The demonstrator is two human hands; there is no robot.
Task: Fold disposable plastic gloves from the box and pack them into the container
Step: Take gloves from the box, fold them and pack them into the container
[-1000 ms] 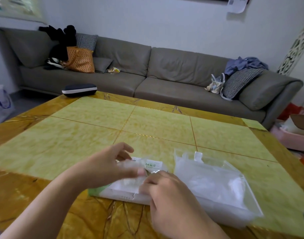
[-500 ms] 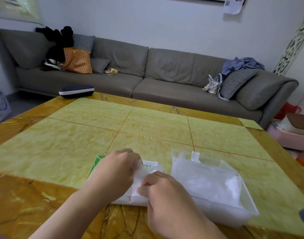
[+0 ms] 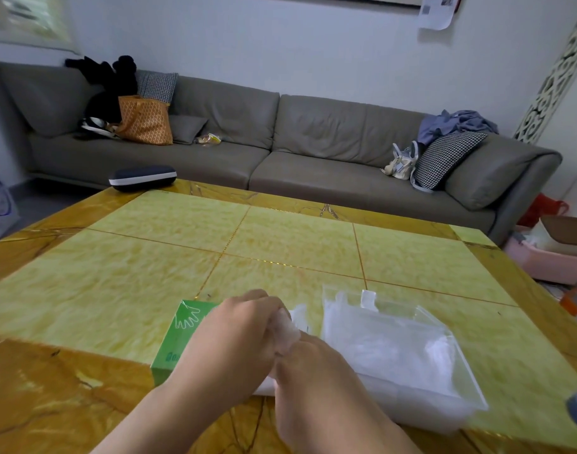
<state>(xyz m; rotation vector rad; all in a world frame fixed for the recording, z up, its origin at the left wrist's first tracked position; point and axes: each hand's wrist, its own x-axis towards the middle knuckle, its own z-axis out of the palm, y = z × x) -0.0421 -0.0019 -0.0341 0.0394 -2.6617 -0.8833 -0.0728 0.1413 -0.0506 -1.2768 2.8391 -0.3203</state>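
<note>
Farthest back, at twelve o'clock, a grey sofa (image 3: 280,149) runs along the wall, with an orange bag (image 3: 145,120) at its ten o'clock end and a checked cushion (image 3: 444,158) toward two o'clock. Nearer, the yellow-green table (image 3: 280,244) fills the middle of the view, and a dark case (image 3: 142,177) lies at its far edge around eleven o'clock.

On the table at about four o'clock from centre sits the clear container (image 3: 444,348), with crumpled plastic gloves showing through its walls. Just beside it, toward seven o'clock, lies the green box (image 3: 179,335), its printed hand outline visible on top; most of the box is hidden under the hands.

Both hands meet over the box, at six o'clock in the view. The left hand (image 3: 234,342) is curled, its fingers bent down and pinching a clear glove (image 3: 288,329) that bunches up between the two hands. The right hand (image 3: 316,381) lies touching the left, knuckles up and fingers curled in toward the same glove; whether it truly grips the plastic cannot be told, since the fingertips are hidden. The glove sits over the box's right end, close to the container's near wall.
</note>
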